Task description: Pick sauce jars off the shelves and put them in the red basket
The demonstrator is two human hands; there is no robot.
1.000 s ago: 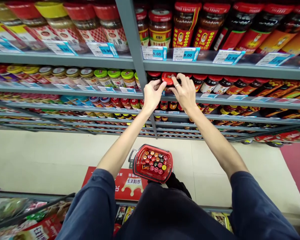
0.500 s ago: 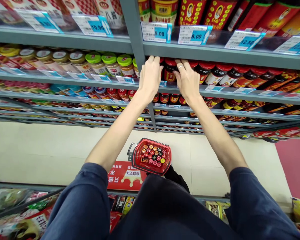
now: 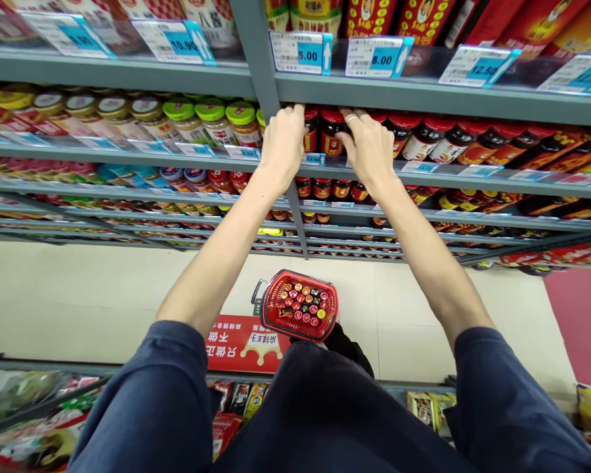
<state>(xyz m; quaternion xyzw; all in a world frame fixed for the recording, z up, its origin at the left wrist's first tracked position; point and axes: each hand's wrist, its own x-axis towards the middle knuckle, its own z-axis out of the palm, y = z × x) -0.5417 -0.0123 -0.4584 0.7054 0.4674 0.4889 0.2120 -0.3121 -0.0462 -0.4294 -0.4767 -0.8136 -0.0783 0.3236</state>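
Head view, as I read it from my remote seat:
1. Left hand (image 3: 282, 141) is at the jars (image 3: 331, 131), just beside the post (image 3: 259, 72), with fingers curled; I cannot tell whether they grip.
2. Right hand (image 3: 370, 148) has its fingers half-open over the jars; hold unclear.
3. Jars stand on the shelf (image 3: 423, 172), upper centre of the frame.
4. Basket (image 3: 300, 276) of lids (image 3: 300, 305) sits lower centre.

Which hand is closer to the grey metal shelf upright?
Left. The left hand sits right at the grey metal shelf upright, overlapping its lower end in view, while the right hand is farther right, beyond the red-capped glass jars.
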